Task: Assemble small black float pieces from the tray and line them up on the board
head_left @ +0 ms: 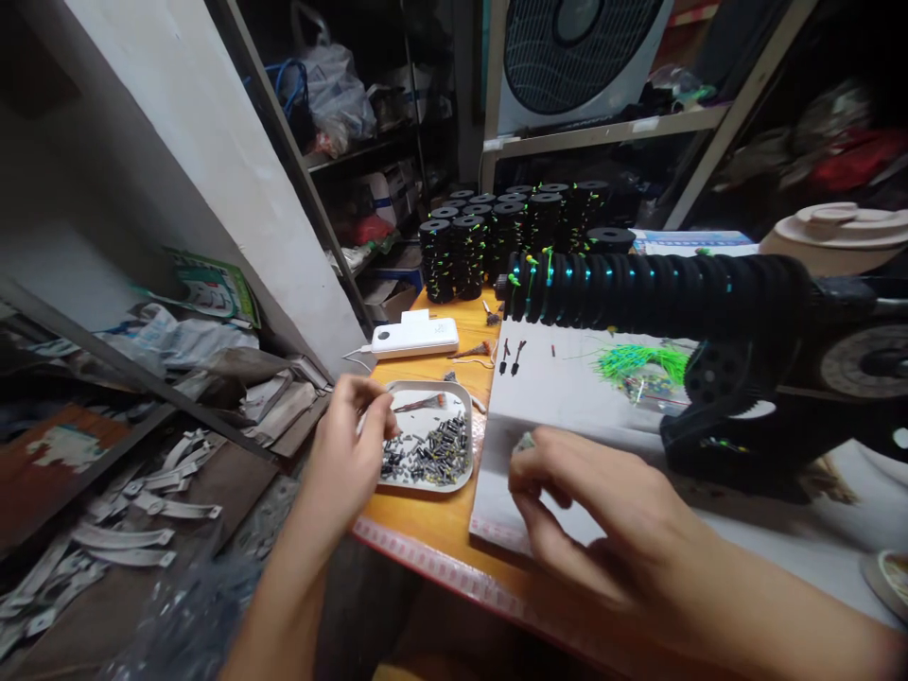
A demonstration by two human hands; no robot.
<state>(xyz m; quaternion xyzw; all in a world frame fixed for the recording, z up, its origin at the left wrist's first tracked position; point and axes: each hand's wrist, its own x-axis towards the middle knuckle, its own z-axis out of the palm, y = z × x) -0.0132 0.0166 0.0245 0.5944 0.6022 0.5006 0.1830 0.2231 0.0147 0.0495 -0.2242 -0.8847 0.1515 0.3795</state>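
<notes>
My left hand (355, 430) is at the left rim of a white tray (468, 402), its fingers curled in and pressed together. Whatever is between them, if anything, is hidden. Many small dark and grey metal-looking pieces (436, 454) lie in the tray, and a thin brush-like stick (422, 404) lies near my fingertips. Over the front left of the white board (489, 501), my right hand (596, 501) is closed in a pinch. A small greyish bit (525, 442) shows by its index fingertip; I cannot make out what it is.
A black ribbed roller (659, 288) on a machine stand extends over the board. Green strands (642, 362) lie below it. Behind stand several black spools (468, 255) with green-yellow bits. A white power bank (415, 336) sits beyond the tray; metal parts (148, 511) lie lower left.
</notes>
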